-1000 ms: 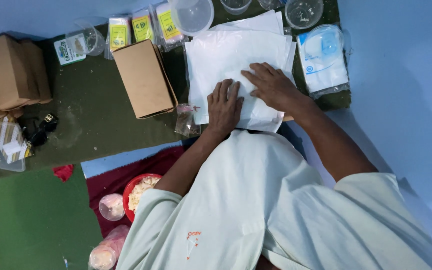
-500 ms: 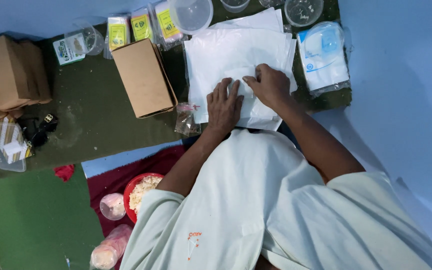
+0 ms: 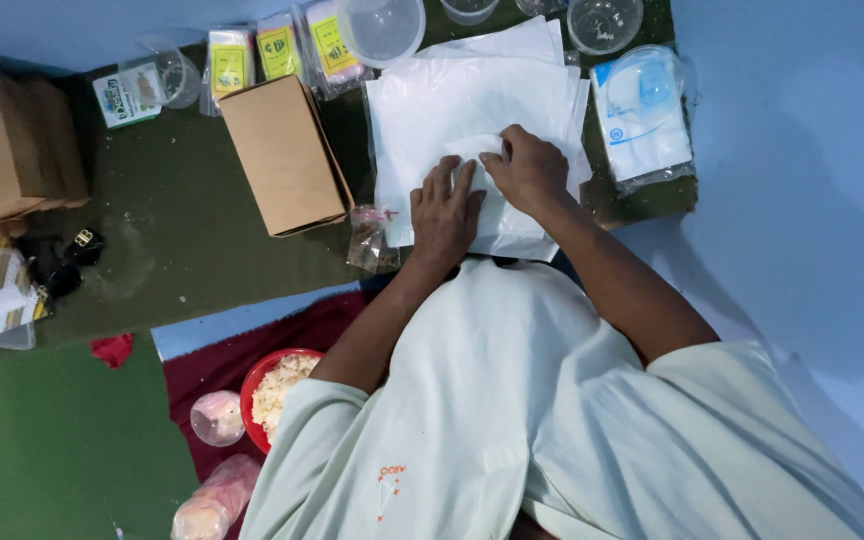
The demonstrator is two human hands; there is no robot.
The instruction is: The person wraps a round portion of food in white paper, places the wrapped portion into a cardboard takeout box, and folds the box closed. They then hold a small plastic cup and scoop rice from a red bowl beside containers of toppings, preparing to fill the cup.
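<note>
Two bare hands rested on a stack of white plastic bags (image 3: 472,100) spread on the dark green table (image 3: 172,230). The left hand (image 3: 445,213) lay flat on the near part of the stack, palm down and fingers stretched out, grasping nothing. The right hand (image 3: 529,170) sat just beside it, knuckles raised and fingertips curled onto the top sheet, which was bunched into a small fold under them; it seemed to be pinching that fold, though the fingertips were hidden from above.

Left of the stack stood a brown cardboard box (image 3: 285,155), and a small clear packet (image 3: 372,240) lay at the table's edge between the box and the left hand. Behind the stack were three yellow-labelled packets (image 3: 277,50), a clear plastic tub (image 3: 382,27) and a second clear cup (image 3: 604,22). A pack of white items in clear wrap (image 3: 642,115) lay to the right. More brown boxes (image 3: 12,140) stood at the far left. Below the table, a red bowl of pale food (image 3: 272,390) sat on a maroon cloth.
</note>
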